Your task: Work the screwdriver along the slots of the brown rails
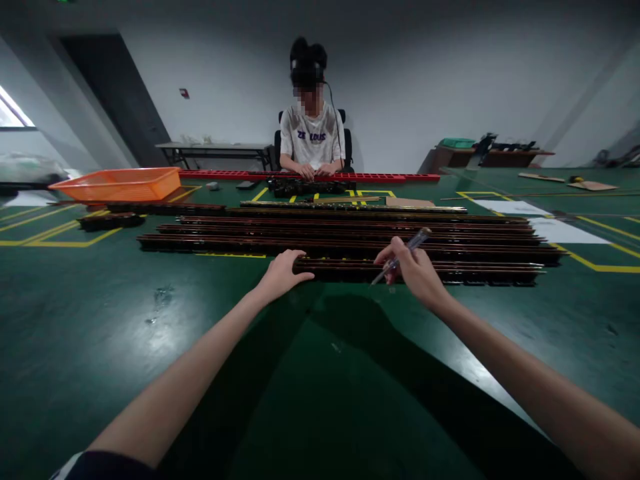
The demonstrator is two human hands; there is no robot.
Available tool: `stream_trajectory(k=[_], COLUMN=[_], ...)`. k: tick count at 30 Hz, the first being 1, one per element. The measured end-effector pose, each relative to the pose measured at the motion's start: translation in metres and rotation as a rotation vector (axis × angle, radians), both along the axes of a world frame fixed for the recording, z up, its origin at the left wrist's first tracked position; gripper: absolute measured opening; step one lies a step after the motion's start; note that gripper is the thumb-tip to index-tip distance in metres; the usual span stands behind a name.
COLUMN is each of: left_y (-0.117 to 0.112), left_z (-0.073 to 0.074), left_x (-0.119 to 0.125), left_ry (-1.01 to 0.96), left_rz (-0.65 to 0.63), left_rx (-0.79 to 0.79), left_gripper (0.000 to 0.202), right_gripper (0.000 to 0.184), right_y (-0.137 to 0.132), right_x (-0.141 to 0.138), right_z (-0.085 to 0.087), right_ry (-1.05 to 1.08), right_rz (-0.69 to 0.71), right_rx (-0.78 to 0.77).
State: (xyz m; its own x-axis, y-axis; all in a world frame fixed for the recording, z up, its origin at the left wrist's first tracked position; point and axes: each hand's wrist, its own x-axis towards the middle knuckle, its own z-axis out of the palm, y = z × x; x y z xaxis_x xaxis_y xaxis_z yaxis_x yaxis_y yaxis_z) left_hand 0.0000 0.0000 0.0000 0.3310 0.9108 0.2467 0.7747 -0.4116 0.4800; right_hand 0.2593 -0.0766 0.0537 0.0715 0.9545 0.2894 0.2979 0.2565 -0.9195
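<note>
Both forearms stretch out bare across a dark green table (150,333). The left hand (283,273) lies palm-down at eleven o'clock, its fingers bent over the left end of the nearest strip (475,271), a long dark rail running across to three o'clock. Whether that hand clasps the end or only presses on it cannot be told. The right hand (415,270), at one o'clock, is closed around a clear-handled screwdriver (406,253), held like a pen, handle slanting up and away, tip (374,283) pointing down to the same strip between the two hands.

Behind that strip, toward twelve o'clock, more dark strips (350,230) lie side by side in parallel rows. Beyond them, at twelve o'clock, a seated person in a white T-shirt (311,137) rests both hands at a long red strip (400,177). An orange basket (117,183) stands at ten o'clock, white sheets (555,230) lie at two o'clock, and yellow tape lines (60,235) mark the tabletop. A low bench (215,148) stands against the pale far wall at eleven o'clock.
</note>
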Motion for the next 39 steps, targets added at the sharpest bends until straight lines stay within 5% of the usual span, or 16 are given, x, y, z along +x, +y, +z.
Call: stream_trajectory(k=[6, 16, 25, 39], left_y=[0.017, 0.021, 0.019, 0.019], left_z=[-0.012, -0.013, -0.014, -0.016], left_x=[-0.011, -0.012, -0.011, -0.01], left_ry=[-0.139, -0.187, -0.162, -0.09], left_rz=[-0.128, -0.16, -0.134, -0.105], left_rx=[-0.035, -0.068, -0.059, -0.017], left_gripper=[0.047, 0.041, 0.038, 0.04], right_gripper=[0.05, 0.026, 0.021, 0.015], right_y=[0.026, 0.057, 0.044, 0.04], right_x=[-0.025, -0.068, -0.083, -0.084], right_z=[-0.008, -0.026, -0.046, -0.048], right_ry=[0.111, 0.02, -0.044, -0.083], right_rz=[0.2, 0.238, 0.162, 0.207], right_rx=[0.039, 0.082, 0.247, 0.23])
